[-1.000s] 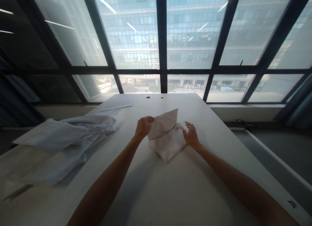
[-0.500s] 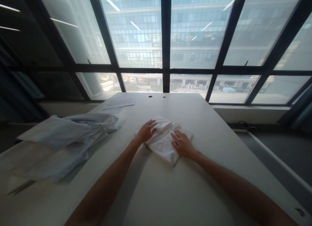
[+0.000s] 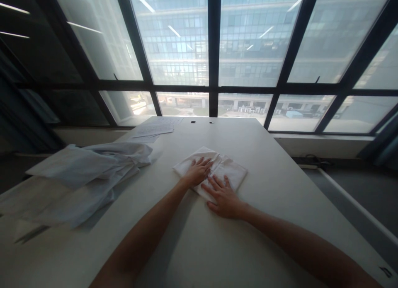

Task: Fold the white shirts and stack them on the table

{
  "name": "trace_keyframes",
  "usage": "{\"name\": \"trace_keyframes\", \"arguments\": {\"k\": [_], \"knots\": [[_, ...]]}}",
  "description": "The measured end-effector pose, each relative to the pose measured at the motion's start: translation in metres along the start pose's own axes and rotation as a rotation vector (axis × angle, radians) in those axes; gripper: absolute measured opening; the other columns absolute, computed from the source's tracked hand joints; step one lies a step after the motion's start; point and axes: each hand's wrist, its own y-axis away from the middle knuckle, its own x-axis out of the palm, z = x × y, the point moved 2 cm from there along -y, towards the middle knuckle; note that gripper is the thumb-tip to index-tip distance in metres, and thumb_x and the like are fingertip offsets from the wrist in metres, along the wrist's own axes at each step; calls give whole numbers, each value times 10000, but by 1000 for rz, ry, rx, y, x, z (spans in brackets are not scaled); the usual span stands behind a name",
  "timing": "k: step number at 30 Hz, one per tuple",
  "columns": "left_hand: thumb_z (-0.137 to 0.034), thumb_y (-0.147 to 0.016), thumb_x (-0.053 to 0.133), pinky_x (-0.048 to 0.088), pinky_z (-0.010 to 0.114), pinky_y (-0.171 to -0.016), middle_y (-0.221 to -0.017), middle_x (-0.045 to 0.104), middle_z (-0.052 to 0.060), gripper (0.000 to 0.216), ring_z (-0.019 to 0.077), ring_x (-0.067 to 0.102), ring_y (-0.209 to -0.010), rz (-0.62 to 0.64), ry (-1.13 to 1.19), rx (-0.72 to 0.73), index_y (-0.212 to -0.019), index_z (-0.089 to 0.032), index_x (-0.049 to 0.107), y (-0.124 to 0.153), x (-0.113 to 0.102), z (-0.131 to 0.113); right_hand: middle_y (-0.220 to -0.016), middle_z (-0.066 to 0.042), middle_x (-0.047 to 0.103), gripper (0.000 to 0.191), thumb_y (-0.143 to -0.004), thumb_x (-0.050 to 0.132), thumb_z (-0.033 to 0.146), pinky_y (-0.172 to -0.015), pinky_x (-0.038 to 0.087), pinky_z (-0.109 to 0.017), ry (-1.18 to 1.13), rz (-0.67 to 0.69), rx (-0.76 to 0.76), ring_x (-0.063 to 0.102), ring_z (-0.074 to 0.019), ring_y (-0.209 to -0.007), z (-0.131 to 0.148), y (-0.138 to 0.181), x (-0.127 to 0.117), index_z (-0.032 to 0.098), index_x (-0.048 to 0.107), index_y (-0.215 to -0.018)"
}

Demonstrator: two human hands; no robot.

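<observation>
A folded white cloth lies flat in the middle of the white table. My left hand rests on the cloth's near left part, palm down, fingers stretched out and open. My right hand lies flat at the cloth's near edge, fingers spread over it and open. Both hands press on the cloth and hold nothing.
A heap of loose white garments covers the table's left side. Some paper sheets lie at the far left corner, near two small holes in the tabletop. Large windows stand behind the table; the floor drops off at the right.
My left hand let the raised flap of cloth down onto the pile. Both hands then flattened on it and slid toward me across the cloth.
</observation>
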Motion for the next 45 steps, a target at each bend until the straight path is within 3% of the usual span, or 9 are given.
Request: {"name": "trace_keyframes", "arguments": {"k": [5,11,16,19,24,29,33,38,45], "knots": [[-283,-1051,304,169,679,-1189,-1669,306,81,530,352,196,-1550,-13,8,-58,-1575,-293,383,-4,-3,-2,-1679,-163,240,679,-964,531,491,-1183,9,-700,14,5,-14,176,-385,-1546,-1,0,0,277,365,-1587],[-341,-1057,310,162,681,-1197,-1641,364,71,502,322,189,-1559,48,190,96,-1531,-262,457,-3,3,2,-1683,-160,223,678,-977,522,519,-1186,1,-702,13,-8,-17,160,-374,-1552,-1,1,2,267,368,-1587],[-310,-1045,307,317,449,-1222,-1538,519,97,509,245,467,-1427,-194,409,51,-1487,-191,529,-9,-5,24,-1610,-123,410,537,-1052,368,510,-1228,128,-613,-131,-97,4,306,-294,-1517,-14,-2,-2,251,514,-1499],[-291,-1049,296,322,469,-1220,-1521,534,121,500,252,464,-1430,-297,327,-80,-1461,-167,550,-7,-4,29,-1579,-123,459,497,-1070,318,381,-1226,249,-480,-151,-248,112,355,-238,-1495,-32,-22,-10,196,554,-1466],[-370,-1058,378,252,657,-1184,-1641,357,115,493,347,251,-1537,-71,20,-14,-1532,-251,445,2,13,11,-1659,-152,297,531,-1058,336,326,-1226,195,-551,31,-185,180,204,-281,-1553,-63,-89,-12,134,428,-1544],[-372,-1073,324,233,670,-1178,-1655,330,111,518,345,223,-1546,-41,-13,2,-1581,-275,362,4,16,8,-1608,-162,401,449,-1062,347,309,-1205,174,-617,106,-12,231,293,-291,-1518,-101,-125,-4,184,545,-1446],[-373,-1061,355,207,654,-1197,-1653,335,97,532,339,215,-1550,-23,58,-35,-1578,-251,371,3,11,12,-1587,-193,425,450,-1051,363,294,-1203,230,-566,67,-166,417,323,-290,-1503,-140,-116,-9,135,553,-1426],[-248,-1025,410,390,403,-1165,-1450,602,109,408,239,536,-1358,-194,217,-42,-1366,-190,625,3,0,-7,-1378,-223,623,472,-1009,349,250,-1143,374,-378,-78,-480,590,552,-251,-1317,-176,-81,-26,41,605,-1346],[-321,-1034,456,436,420,-1133,-1374,637,152,388,266,587,-1287,-207,192,107,-1352,-151,599,-1,16,-50,-1423,-192,590,480,-984,371,254,-1168,348,-389,-29,-504,580,506,-259,-1354,-163,-26,-8,82,602,-1368]]}}
